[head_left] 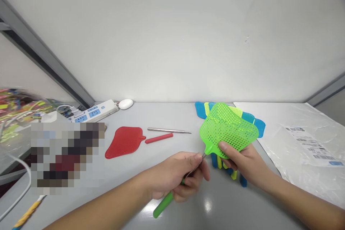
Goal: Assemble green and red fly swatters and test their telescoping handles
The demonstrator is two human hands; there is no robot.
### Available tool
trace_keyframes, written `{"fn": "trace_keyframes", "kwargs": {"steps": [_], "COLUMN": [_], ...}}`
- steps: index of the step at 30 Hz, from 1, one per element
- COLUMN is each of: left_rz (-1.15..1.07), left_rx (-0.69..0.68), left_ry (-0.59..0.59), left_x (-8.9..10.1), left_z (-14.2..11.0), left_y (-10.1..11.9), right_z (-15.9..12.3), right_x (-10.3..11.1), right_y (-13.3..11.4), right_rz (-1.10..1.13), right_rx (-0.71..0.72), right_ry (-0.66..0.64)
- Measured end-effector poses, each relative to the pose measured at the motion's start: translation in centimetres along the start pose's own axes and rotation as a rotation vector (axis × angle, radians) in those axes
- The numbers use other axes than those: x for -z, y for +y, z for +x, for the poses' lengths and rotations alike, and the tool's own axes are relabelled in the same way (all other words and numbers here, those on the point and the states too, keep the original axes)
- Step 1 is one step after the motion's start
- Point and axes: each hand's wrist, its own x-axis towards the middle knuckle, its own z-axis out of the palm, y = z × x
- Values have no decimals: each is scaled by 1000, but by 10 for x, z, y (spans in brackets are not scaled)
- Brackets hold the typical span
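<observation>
left hand (185, 178): pinching the thin metal shaft (204, 156) just below the neck, green handle (163, 205) poking out under the fist
right hand (248, 161): gripping the green swatter head (229, 129), thumb on top
green swatter head: held tilted above the table (121, 187), partly covering some blue and yellow swatters (259, 128)
red swatter head (125, 142): flat on the left, red handle (159, 138) and metal rod (169, 130) nearby

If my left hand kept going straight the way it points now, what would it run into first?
Most likely the neck of the green mesh head, just beyond the left hand. The right hand seems next, though depth is hard to judge here.
</observation>
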Motion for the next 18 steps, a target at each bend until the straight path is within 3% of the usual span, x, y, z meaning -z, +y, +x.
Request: {"fn": "trace_keyframes", "kwargs": {"steps": [3, 9, 14, 18], "left_rz": [68, 245, 330, 379], "left_rx": [8, -44, -66, -98], "left_ry": [7, 61, 109, 79], "left_x": [-1, -5, -9, -2], "left_z": [-5, -11, -13, -12], "left_y": [5, 12, 17, 22], "right_z": [-6, -13, -16, -11], "right_x": [4, 5, 0, 3], "right_y": [2, -3, -2, 4], "right_rz": [-100, -195, -99, 75], "right_rx": [17, 92, 95, 39], "right_ry": [-58, -42, -47, 71]}}
